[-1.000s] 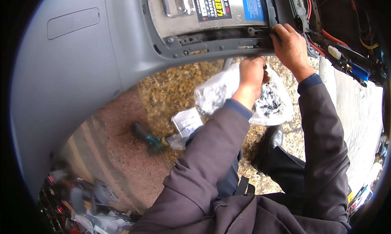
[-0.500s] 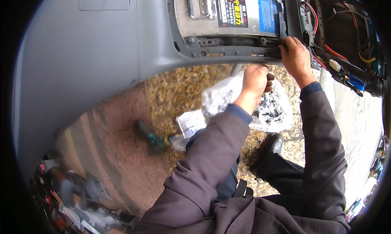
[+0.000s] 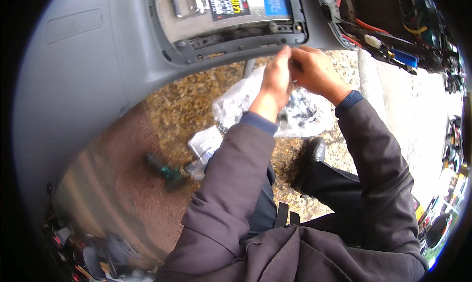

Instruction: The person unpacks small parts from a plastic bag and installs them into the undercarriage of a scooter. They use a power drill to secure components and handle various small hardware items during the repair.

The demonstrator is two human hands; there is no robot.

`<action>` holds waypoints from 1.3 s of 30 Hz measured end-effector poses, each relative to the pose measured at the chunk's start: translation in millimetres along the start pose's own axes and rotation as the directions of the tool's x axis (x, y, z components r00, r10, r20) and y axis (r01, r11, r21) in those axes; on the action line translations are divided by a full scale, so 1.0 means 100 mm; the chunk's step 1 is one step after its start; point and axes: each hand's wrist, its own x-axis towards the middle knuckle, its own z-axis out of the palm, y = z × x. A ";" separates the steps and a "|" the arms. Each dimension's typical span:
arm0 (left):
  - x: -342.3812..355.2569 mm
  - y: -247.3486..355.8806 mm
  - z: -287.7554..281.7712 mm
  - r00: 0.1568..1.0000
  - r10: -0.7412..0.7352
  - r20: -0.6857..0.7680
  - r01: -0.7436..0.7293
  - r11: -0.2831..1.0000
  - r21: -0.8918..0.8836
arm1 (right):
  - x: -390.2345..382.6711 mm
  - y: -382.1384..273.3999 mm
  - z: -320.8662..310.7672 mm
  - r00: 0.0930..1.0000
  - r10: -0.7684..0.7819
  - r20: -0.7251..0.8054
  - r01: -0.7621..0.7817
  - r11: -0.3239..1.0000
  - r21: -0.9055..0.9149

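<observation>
My left hand [image 3: 276,80] and my right hand [image 3: 317,73] meet just below the lower lip of the grey plastic panel [image 3: 88,61]. Both are closed around something small and dark between them, too hidden to name. Above them the panel frames an opening with a metal battery case [image 3: 179,29] bearing stickers and a handle. Under my hands a clear plastic bag [image 3: 314,120] of small dark pieces lies on the speckled floor [image 3: 172,110].
At upper right is a dark bay [image 3: 378,14] with red and yellow wires. A teal and black power tool [image 3: 167,171] and a white packet [image 3: 204,144] lie at lower left, near a reddish mat [image 3: 118,179]. My shoe [image 3: 314,152] is below; assorted items crowd both lower edges.
My right hand has let go of the panel's upper right edge and moved down and left to join my left hand. The view has shifted too.
</observation>
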 end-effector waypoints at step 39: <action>-1.36 0.65 0.05 0.886 0.405 -0.226 -0.328 0.891 0.313 | -0.96 1.46 0.86 0.867 0.186 0.462 -0.186 0.982 -0.045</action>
